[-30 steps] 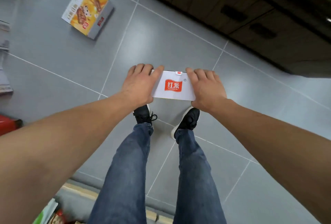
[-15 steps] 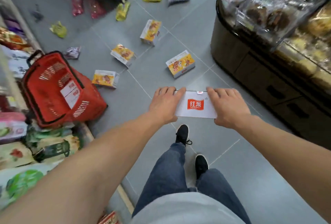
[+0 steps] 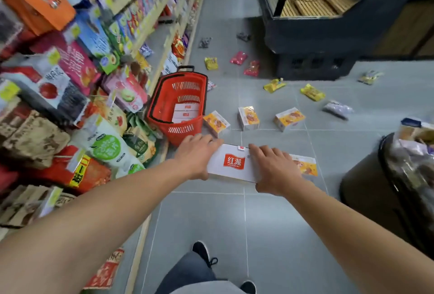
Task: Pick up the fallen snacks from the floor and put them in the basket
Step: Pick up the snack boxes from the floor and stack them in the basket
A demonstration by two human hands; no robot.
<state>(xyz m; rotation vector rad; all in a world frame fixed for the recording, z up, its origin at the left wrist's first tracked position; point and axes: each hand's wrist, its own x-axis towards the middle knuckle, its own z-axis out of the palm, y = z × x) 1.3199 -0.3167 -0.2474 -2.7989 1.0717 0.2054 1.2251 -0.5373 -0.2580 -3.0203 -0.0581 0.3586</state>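
1. Head view, nearest: black shoes (image 3: 203, 253) and jeans on the grey tiled floor (image 3: 270, 223).
2. Both hands hold a white snack box (image 3: 232, 163) with a red logo, in the air just short of the red basket (image 3: 178, 103); the left hand (image 3: 196, 154) grips its left end and the right hand (image 3: 273, 168) its right end, fingers curled over the far edge.
3. Another snack box (image 3: 305, 165) lies on the floor just right of the right hand.
4. The basket stands beside the snack shelves (image 3: 82, 70), with white boxes (image 3: 185, 111) inside.
5. Three yellow snack boxes (image 3: 249, 118) lie on the floor to the basket's right.
6. Beyond the basket, yellow packets (image 3: 274, 85) and pink packets (image 3: 238, 57) are scattered near a dark display stand (image 3: 317, 35).
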